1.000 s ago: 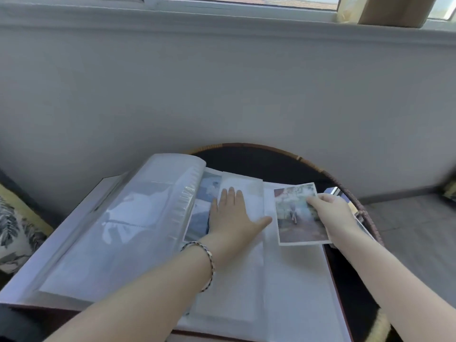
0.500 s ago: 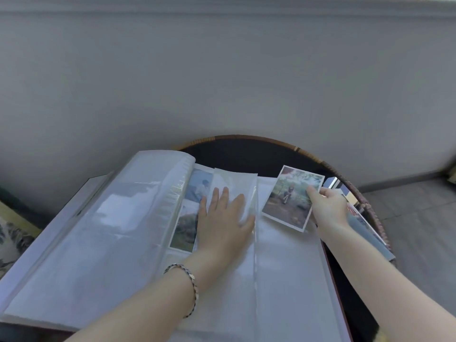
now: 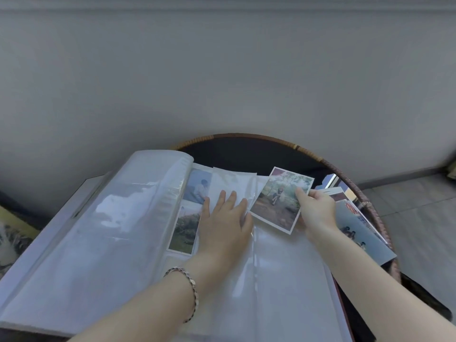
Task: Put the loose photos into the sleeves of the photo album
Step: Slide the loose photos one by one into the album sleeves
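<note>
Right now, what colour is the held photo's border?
White border on the photo, head view.

No text, label, brand or number can be read anywhere. The nearest thing to lettering is a red mark [image 3: 351,208] on the far corner of the top print in the loose pile [image 3: 365,234] at the right edge of the desk; it is too blurred to tell whether it is letters or figures. The photo [image 3: 281,201] pinched in the right hand [image 3: 318,211] shows an outdoor scene with a white border and no legible writing.
</note>
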`<state>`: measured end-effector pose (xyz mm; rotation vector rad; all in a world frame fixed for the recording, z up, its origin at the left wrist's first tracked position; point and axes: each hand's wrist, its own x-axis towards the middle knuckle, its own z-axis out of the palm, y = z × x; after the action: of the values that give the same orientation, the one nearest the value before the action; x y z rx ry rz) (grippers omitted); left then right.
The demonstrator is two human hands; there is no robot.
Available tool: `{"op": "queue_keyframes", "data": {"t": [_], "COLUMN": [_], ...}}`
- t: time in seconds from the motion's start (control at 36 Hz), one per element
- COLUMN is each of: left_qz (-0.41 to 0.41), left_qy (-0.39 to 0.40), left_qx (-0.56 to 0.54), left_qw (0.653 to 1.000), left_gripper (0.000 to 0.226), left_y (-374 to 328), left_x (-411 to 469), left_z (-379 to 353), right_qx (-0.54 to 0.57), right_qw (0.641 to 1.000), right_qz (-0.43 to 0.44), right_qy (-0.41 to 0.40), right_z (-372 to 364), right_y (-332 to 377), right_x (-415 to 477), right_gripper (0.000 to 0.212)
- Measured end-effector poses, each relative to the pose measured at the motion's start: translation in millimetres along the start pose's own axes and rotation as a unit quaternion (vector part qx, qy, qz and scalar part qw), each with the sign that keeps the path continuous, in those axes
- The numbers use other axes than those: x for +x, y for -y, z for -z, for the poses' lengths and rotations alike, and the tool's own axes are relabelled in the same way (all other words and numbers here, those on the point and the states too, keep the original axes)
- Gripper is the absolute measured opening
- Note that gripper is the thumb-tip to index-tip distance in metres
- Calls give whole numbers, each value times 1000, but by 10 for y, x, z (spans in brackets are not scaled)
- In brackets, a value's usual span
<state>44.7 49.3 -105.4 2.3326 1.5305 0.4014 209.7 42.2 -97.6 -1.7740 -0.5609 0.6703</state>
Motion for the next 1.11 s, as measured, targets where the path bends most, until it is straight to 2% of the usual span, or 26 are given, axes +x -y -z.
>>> {"op": "queue_keyframes", "data": {"t": [0.08, 0.17, 0.25, 0.39, 0.58, 0.67, 0.81, 1.03, 1.11], "left_qz": [-4, -13, -15, 41, 84, 80, 62, 54, 48], "left_qy": [-11, -25, -54, -103, -112, -115, -134, -146, -148], "left_qx": [-11, -22, -46, -143, -228, -239, -247, -240, -241], "left_qw": [1000, 999, 997, 983, 963, 961, 958, 958, 958], "left_gripper": [42, 38, 32, 28, 23, 21, 26, 20, 21], "left_y": [0, 9, 21, -7, -30, -21, -15, -7, -12], "left_x": [-4, -5, 1, 12, 16, 8, -6, -1, -9], "left_z": [1, -8, -41, -54, -43, -43, -53, -65, -62], "right_qx": [0, 7, 12, 44, 64, 50, 43, 62, 51], "right_qw": [1000, 999, 999, 998, 997, 997, 998, 997, 998], "right_qz": [18, 23, 5, -37, -34, -25, -1, 14, 11], "right_qy": [-13, -32, -40, -40, -35, -45, -39, -32, -23], "right_z": [27, 76, 78, 39, 37, 41, 53, 45, 36], "right_y": [-10, -13, -46, -146, -183, -140, -110, -87, -89], "right_x": [8, 7, 17, 47, 56, 21, 9, 10, 0], "right_gripper": [23, 37, 39, 24, 34, 22, 35, 33, 22]}}
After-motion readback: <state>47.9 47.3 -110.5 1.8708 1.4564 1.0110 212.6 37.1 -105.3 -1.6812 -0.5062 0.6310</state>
